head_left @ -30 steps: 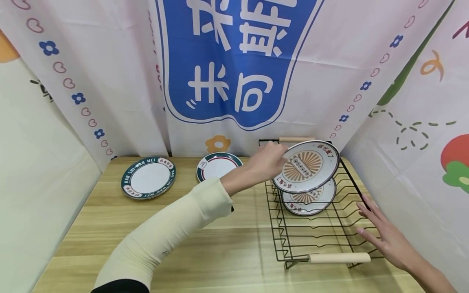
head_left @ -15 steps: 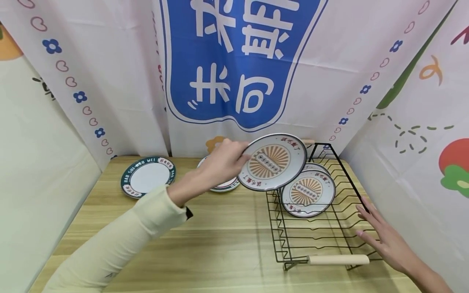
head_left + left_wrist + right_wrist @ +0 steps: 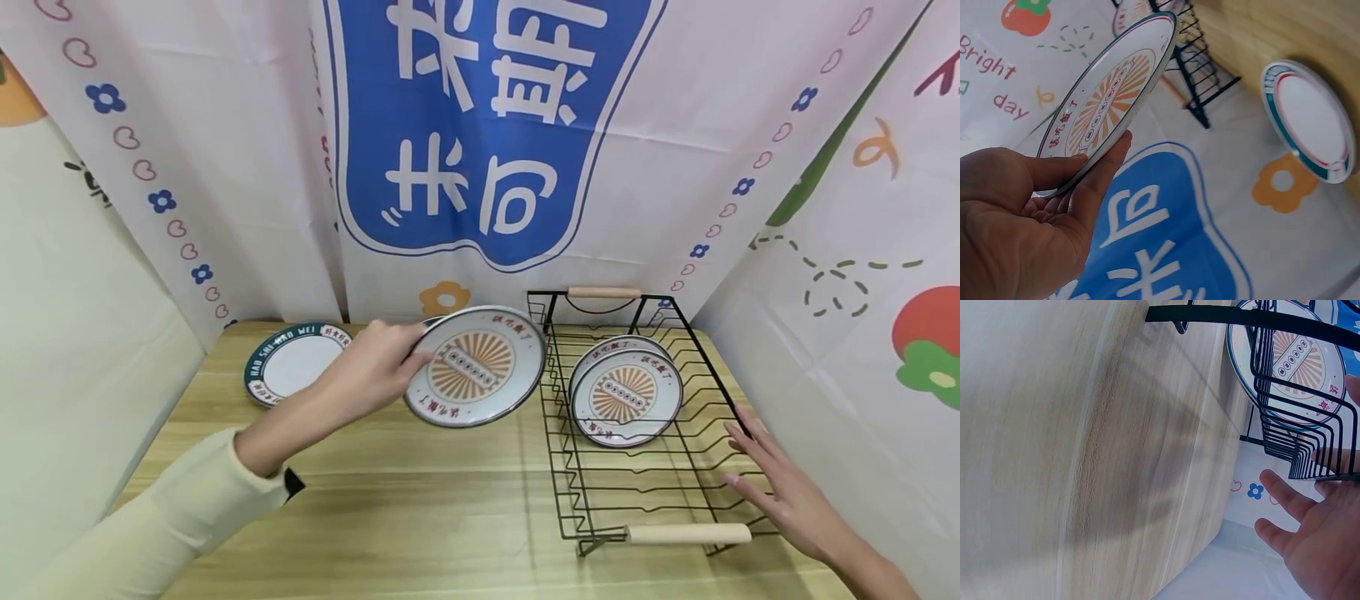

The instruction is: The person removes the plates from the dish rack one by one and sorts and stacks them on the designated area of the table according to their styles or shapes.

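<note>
My left hand pinches the left edge of a white dark-rimmed plate with an orange sunburst print. In the left wrist view the thumb lies on the face of this plate, with fingers behind it. The plate is tilted and raised over the table, left of a black wire dish rack. Two similar plates lean one behind the other in the rack. At the rack's right side rail, my right hand rests with fingers spread; the right wrist view shows that hand beside the wires.
A green-rimmed plate lies at the table's back left, partly behind my left forearm. Another green-rimmed plate, mostly hidden behind the held plate in the head view, shows in the left wrist view. Printed cloth walls the back and sides.
My left hand has lifted the sunburst plate out of the rack and carried it left, over the rear green-rimmed plate. Two plates in the rack came into fuller view. The right hand stays put.
</note>
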A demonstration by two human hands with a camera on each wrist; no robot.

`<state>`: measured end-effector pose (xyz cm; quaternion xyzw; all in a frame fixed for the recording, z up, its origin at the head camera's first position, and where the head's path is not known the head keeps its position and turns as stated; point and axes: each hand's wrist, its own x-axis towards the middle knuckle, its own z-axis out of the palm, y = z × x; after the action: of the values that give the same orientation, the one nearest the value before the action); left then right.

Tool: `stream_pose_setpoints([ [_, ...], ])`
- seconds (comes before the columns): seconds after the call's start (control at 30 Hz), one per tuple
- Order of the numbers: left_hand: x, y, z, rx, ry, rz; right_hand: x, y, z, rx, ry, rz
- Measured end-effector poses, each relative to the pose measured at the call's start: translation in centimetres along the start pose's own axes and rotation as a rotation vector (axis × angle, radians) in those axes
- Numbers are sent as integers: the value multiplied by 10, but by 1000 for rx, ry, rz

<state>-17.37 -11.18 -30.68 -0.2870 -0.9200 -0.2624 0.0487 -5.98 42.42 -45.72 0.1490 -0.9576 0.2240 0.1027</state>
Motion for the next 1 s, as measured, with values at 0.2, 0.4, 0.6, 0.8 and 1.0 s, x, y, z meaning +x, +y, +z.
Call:
stream_pose_setpoints([
  [0.2,-29,-29,19,8,-65,-63,0,-1,0,0,-24,35],
  [0.4,-42,-54,28,-57,-153,-155,2,-1,0,8,-14,24],
  [0.6,-48,-77,38,-101,-247,-237,1,-1,1,19,13,-11],
  [0.8,-58,-91,48,-149,-306,-309,0,1,1,21,19,-16],
  [1.0,-71,-108,60,-226,-330,-372,1,3,1,26,11,-15],
])
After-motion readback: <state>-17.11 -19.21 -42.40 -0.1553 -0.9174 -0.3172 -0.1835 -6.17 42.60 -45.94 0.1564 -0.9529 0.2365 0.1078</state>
